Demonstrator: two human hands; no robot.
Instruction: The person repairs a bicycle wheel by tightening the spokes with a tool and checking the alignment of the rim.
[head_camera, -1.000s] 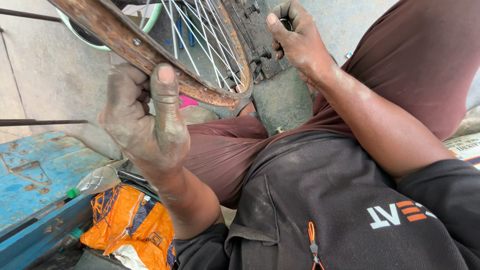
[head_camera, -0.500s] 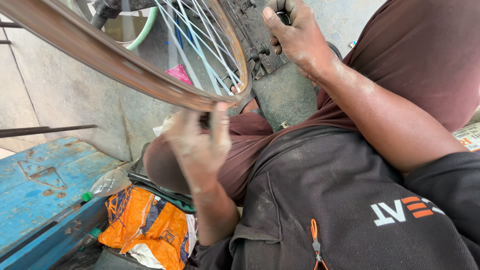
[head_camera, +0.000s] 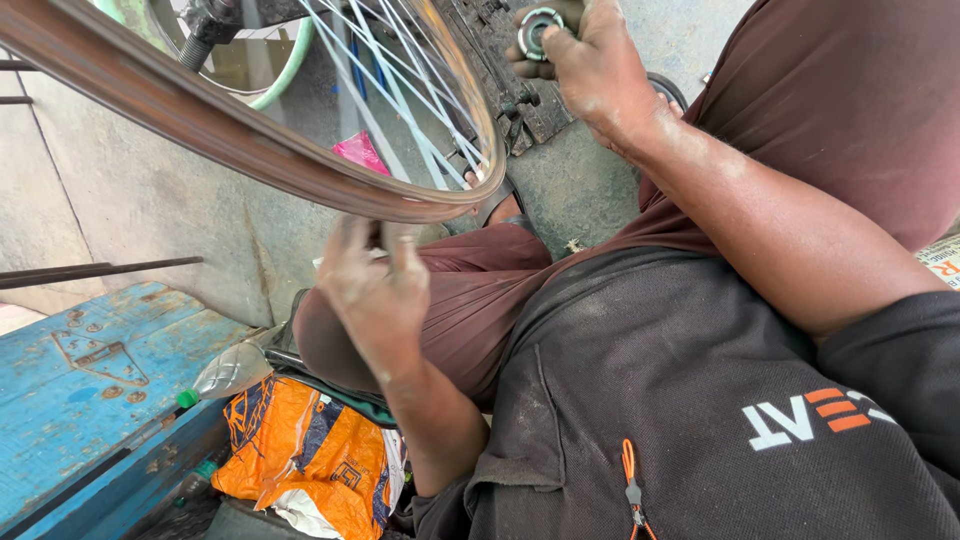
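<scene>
I see the left hand (head_camera: 375, 290) just under the rusty wheel rim (head_camera: 250, 150), fingers spread, grasping nothing. The right hand (head_camera: 590, 60) is clenched round a metal ring part (head_camera: 537, 30) – up beside the spokes (head_camera: 400, 90)

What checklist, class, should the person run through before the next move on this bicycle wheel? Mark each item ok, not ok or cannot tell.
1. Left hand steadies the rusty wheel rim: ok, its fingers reach up to the rim's lower edge.
2. Right hand has a hold at the hub: ok, it grips a round metal ring part.
3. Spokes free of fingers: ok.
4. Wheel at rest: cannot tell, rim and spokes are blurred.
5. Ring part seated properly: cannot tell, the fingers hide it.
6. Clutter beside the left knee, the plastic bottle and orange bag: ok, well below the rim.
</scene>
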